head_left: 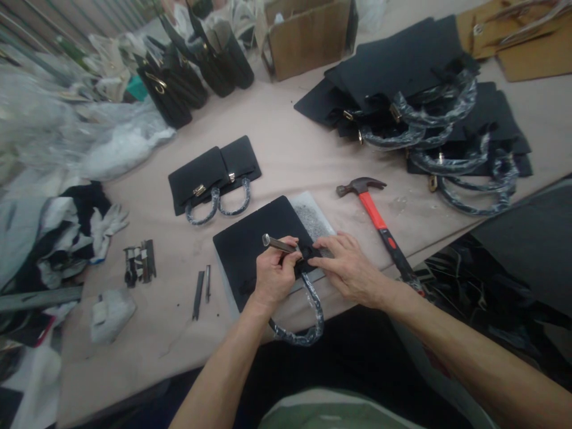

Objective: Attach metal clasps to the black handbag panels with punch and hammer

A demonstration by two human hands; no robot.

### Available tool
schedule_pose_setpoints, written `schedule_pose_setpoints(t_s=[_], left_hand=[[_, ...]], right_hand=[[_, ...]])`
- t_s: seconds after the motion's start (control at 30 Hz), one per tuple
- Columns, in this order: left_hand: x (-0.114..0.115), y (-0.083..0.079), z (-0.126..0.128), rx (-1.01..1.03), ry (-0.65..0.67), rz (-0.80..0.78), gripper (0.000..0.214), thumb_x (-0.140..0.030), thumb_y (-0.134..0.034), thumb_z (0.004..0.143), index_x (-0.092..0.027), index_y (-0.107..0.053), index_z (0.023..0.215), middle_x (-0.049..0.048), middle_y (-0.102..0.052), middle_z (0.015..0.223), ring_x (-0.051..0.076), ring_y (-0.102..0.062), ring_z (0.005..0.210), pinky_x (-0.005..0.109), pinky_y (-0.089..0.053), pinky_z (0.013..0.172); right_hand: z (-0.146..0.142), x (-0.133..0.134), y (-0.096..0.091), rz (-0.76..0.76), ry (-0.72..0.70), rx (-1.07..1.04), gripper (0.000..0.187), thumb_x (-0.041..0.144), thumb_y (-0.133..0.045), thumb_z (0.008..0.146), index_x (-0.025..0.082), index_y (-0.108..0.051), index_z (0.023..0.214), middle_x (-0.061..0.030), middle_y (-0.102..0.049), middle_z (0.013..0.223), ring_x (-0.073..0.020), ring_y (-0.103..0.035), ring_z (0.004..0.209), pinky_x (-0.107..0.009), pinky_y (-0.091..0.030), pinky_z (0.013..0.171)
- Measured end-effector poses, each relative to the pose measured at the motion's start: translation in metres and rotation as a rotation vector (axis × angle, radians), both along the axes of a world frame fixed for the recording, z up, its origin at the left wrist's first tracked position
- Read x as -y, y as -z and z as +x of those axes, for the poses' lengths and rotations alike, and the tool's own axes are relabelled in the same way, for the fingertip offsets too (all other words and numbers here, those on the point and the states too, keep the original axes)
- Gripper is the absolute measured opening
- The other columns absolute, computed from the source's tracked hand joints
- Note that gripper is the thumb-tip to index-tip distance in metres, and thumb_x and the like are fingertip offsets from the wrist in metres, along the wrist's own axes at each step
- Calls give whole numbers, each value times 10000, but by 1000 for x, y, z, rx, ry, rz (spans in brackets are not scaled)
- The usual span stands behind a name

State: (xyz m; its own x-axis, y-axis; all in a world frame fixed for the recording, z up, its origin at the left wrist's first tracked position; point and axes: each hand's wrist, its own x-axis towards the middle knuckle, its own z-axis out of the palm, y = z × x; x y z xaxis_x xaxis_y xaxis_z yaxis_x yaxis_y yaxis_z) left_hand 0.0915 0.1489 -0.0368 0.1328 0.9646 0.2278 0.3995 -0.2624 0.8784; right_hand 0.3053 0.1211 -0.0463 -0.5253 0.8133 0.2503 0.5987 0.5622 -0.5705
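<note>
My left hand (276,273) is closed round a metal punch (277,244), its tip down at the edge of a black leather bag panel (254,232). My right hand (346,265) lies with fingers stretched out, the fingertips touching the panel's right edge beside the punch. A handle wrapped in clear plastic (318,310) curves from the panel over the table's front edge. Under the panel is a pale board (313,211) with a worn, speckled surface. What sits right beneath the punch tip is hidden by my fingers.
A claw hammer (378,220) with a red and black grip lies to the right. Two slim metal tools (199,295) are at the left. Small bag pieces (196,176), stacked black panels (402,53), finished-looking black bags (165,89) and a cardboard box (308,42) stand farther back.
</note>
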Motion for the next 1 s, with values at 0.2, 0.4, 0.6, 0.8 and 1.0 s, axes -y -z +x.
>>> schedule_pose_setpoints(t_s=[0.2, 0.4, 0.6, 0.8, 1.0], left_hand=[[8, 5, 6, -67, -24, 110, 80, -194, -610, 888, -185, -680, 926, 77, -767, 1023, 218, -737, 1016, 380, -586, 971], [11, 7, 10, -130, -59, 192, 84, -179, -603, 900, -177, -676, 942, 80, -763, 1017, 208, -741, 998, 363, -590, 957], [12, 9, 13, -155, -82, 193, 102, -199, -594, 909, -178, -674, 969, 87, -759, 1020, 212, -738, 1004, 373, -588, 959], [12, 10, 14, -149, -46, 189, 97, -191, -600, 900, -186, -669, 968, 80, -756, 1028, 207, -734, 1009, 359, -583, 961], [9, 8, 15, -149, -14, 162, 109, -188, -597, 890, -194, -658, 980, 74, -750, 1029, 204, -731, 1007, 343, -579, 949]], right_hand=[[3, 1, 1, 31, 44, -224, 274, 63, -501, 886, 211, -679, 1030, -113, -604, 1165, -261, -545, 1126, -509, -460, 989], [9, 19, 2, 72, 101, -293, 276, 23, -505, 875, 207, -635, 1035, -114, -618, 1150, -255, -567, 1125, -487, -493, 959], [16, 32, 3, 88, 154, -233, 260, 50, -508, 882, 225, -635, 1025, -105, -618, 1157, -261, -574, 1122, -484, -503, 962], [49, 13, -1, 111, 696, 98, 224, 189, -566, 868, 155, -629, 1081, -199, -579, 1246, -361, -544, 1132, -548, -454, 965], [80, -25, -19, -581, 897, -62, 195, 162, -662, 724, 185, -562, 890, -116, -593, 873, -315, -584, 944, -429, -456, 821]])
